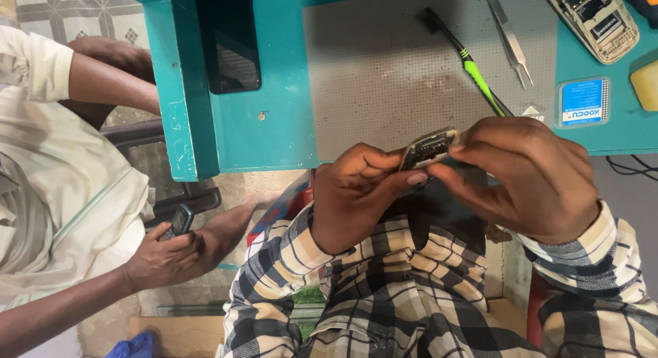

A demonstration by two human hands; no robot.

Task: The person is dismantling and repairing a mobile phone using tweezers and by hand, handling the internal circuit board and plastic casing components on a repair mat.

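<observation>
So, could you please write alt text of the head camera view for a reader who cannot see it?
Two hands, left hand and right hand, hold a small opened phone part over a teal table with a grey mat, toothbrush and tweezers. Beside them, another person's hand holds a small dark phone.

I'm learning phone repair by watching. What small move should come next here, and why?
Probably lower the small phone part onto the grey mat. Both the left hand and right hand pinch it in mid-air, while the tweezers lie unused.
</observation>
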